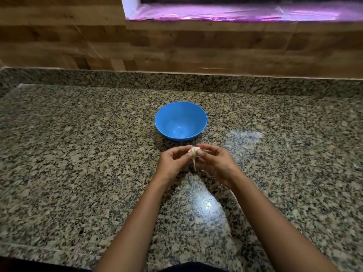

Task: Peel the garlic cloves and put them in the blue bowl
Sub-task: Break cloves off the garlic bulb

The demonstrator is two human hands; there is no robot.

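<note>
Pinching garlic (193, 151) between both hands' fingers (199, 152), near blue bowl (164, 114).

1. A speckled granite bench (78, 154) fills the view, with a low granite upstand (117, 79) along its 12 o'clock edge.
2. Above it rises a wood-patterned wall (59, 36).
3. At 1 o'clock, a white-framed ledge (235, 13) carries plastic film glowing purple.
4. A white glare patch (206, 203) shines on the bench toward 6 o'clock.

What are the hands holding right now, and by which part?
The garlic, pinched at its rounded body between the left hand and right hand; its thin stem hangs free below.
</note>
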